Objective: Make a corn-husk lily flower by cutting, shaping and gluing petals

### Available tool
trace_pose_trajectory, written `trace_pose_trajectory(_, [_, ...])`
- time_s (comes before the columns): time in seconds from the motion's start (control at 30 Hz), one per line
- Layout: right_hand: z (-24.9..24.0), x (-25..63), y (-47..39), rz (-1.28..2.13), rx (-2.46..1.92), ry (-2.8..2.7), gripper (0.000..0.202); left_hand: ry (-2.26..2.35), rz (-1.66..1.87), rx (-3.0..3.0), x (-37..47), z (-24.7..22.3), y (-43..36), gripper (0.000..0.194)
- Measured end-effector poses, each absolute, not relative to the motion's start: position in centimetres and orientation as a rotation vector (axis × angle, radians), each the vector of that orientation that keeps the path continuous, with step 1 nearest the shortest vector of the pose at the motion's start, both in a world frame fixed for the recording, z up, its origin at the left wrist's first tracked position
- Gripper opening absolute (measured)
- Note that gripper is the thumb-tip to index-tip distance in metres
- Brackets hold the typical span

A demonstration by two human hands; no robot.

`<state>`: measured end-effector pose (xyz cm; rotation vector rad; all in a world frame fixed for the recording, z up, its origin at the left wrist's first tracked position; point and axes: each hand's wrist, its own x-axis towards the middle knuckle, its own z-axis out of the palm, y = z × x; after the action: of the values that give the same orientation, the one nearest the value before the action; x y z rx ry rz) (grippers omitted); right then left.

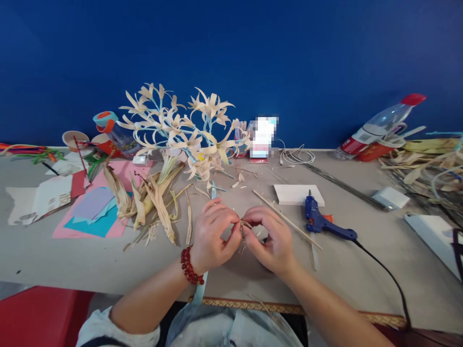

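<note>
My left hand (219, 231), with a red bead bracelet at the wrist, pinches a small curved strip of corn husk (246, 224) between thumb and forefinger. My right hand (269, 236) grips the other end of it the same way, fingertips nearly touching those of the left. Much of the strip is hidden by the fingers. A pale blue ribbon (200, 289) runs beneath my left wrist. Dried corn husks (157, 193) lie to the left of my hands. Behind them stands a bunch of husk flowers (191, 140) on pale blue stems.
On the right lies a blue glue gun (314, 214) by a white block (294, 193), its cord trailing off the front edge. A wooden stick (285, 217) slants beside my right hand. Coloured paper (94, 205) lies left. A lit phone (263, 137) and a leaning bottle (379, 125) stand behind.
</note>
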<state>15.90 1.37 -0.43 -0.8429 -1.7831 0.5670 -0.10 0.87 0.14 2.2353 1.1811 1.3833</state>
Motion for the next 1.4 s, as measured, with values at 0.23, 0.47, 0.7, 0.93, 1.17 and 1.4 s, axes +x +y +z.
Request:
trace_pose_trajectory(0.23, [-0.3, 16.0, 1.7, 0.538, -0.877, -1.823, 0.015, 1.236, 1.343, 2.387, -0.2, 0.0, 0.9, 0.014])
trace_pose_trajectory(0.47, [-0.3, 17.8, 2.7, 0.38, -1.016, -1.742, 0.015, 1.32, 1.438, 2.34, -0.4, 0.0, 1.1, 0.015])
trace_pose_trajectory(0.7, [0.3, 16.1, 1.7, 0.572, -0.942, -1.875, 0.011, 1.288, 1.347, 2.397, -0.2, 0.2, 1.0, 0.014])
trace_pose_trajectory(0.93, [-0.2, 17.4, 2.6, 0.443, -1.037, -1.807, 0.014, 1.308, 1.364, 2.39, -0.3, 0.0, 1.0, 0.015])
trace_pose_trajectory(1.17, [0.5, 16.6, 1.8, 0.652, -0.97, -1.871, 0.011, 1.289, 1.37, 2.387, -0.2, 0.0, 0.9, 0.015])
trace_pose_trajectory(1.4, [-0.1, 17.1, 2.4, 0.537, -1.054, -1.868, 0.014, 1.318, 1.361, 2.419, -0.1, 0.0, 0.9, 0.015])
